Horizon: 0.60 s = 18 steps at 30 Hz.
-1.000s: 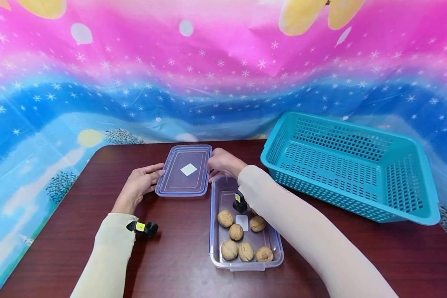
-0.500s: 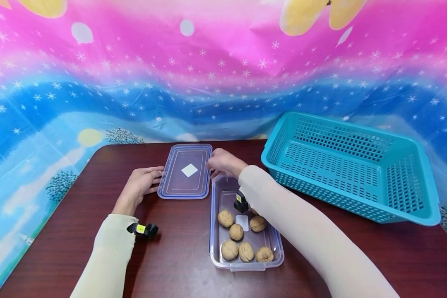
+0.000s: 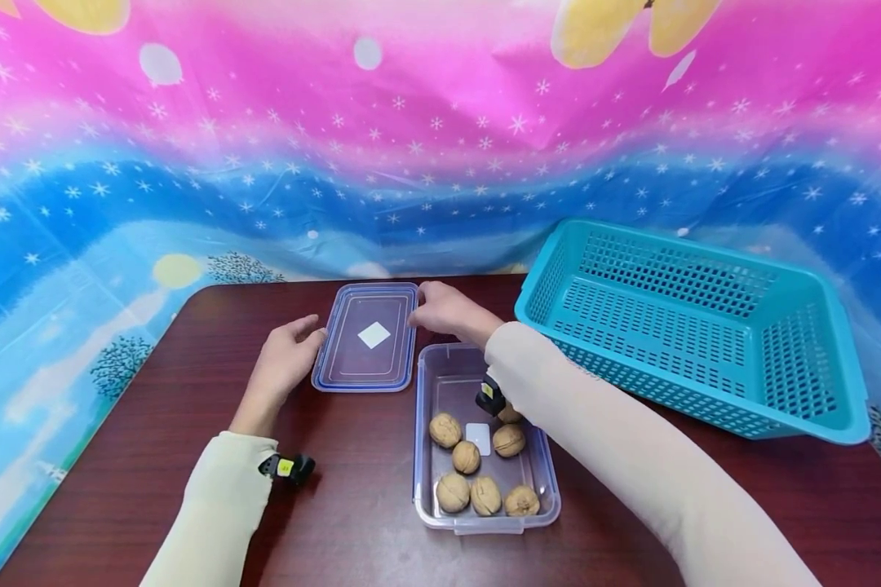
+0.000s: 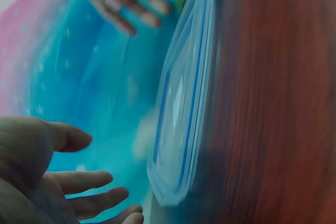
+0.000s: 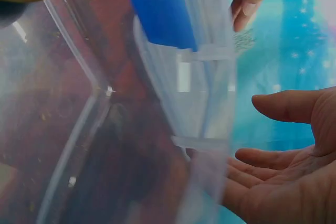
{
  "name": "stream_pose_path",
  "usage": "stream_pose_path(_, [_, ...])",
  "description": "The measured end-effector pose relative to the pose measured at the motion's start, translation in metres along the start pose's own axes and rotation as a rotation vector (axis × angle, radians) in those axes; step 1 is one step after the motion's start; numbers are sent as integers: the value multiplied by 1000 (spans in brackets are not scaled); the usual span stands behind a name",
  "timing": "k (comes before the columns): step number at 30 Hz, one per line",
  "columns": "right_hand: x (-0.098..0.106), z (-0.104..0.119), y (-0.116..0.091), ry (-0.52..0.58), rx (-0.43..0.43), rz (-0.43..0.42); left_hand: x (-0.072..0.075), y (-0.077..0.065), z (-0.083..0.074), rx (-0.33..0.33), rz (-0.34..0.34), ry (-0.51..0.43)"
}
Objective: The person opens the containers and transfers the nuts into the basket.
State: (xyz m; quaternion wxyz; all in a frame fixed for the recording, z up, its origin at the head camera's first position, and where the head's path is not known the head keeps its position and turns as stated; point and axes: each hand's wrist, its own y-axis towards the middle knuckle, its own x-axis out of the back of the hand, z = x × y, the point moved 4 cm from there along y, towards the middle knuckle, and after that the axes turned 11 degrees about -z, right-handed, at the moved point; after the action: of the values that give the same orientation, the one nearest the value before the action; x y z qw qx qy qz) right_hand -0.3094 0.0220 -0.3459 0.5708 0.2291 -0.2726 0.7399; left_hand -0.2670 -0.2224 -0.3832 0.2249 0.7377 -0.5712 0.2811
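A clear plastic lid (image 3: pixel 345 359) with a blue seal and a white diamond label lies on the table, left of and behind its container. My left hand (image 3: pixel 286 356) is at the lid's left edge, and its spread fingers hold nothing in the left wrist view. At the opposite edge is my right hand (image 3: pixel 451 310); the right wrist view shows its thumb and fingers straight and apart. The clear container (image 3: pixel 444 395) holds several walnuts (image 3: pixel 453 492) around a white square label. My right wrist and sleeve pass over the container and hide its far right part.
A large turquoise perforated basket (image 3: pixel 653 326) stands at the back right. The dark red-brown table (image 3: pixel 352 489) has a rounded far left corner. A pink and blue patterned cloth (image 3: pixel 411 163) hangs right behind the table.
The lid slid slightly toward me at first and then stayed put. My left hand has since drawn back from its edge with fingers lifted. My right fingers have loosened from the other edge.
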Motion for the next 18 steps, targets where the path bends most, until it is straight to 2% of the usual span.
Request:
stream_pose_path(4, [14, 8, -10, -20, 50, -32, -4, -18, -16, -93, -23, 13])
stream_pose_path(7, [23, 10, -19, -26, 75, -49, -11, -34, -25, -133, -12, -16])
stream_pose_path(11, [36, 8, -34, -52, 122, -77, -27, -61, -34, -142, 41, -91])
stream_pose_path(18, [53, -1, -70, -6, 246, -120, -53, -109, -42, -175, 119, -219])
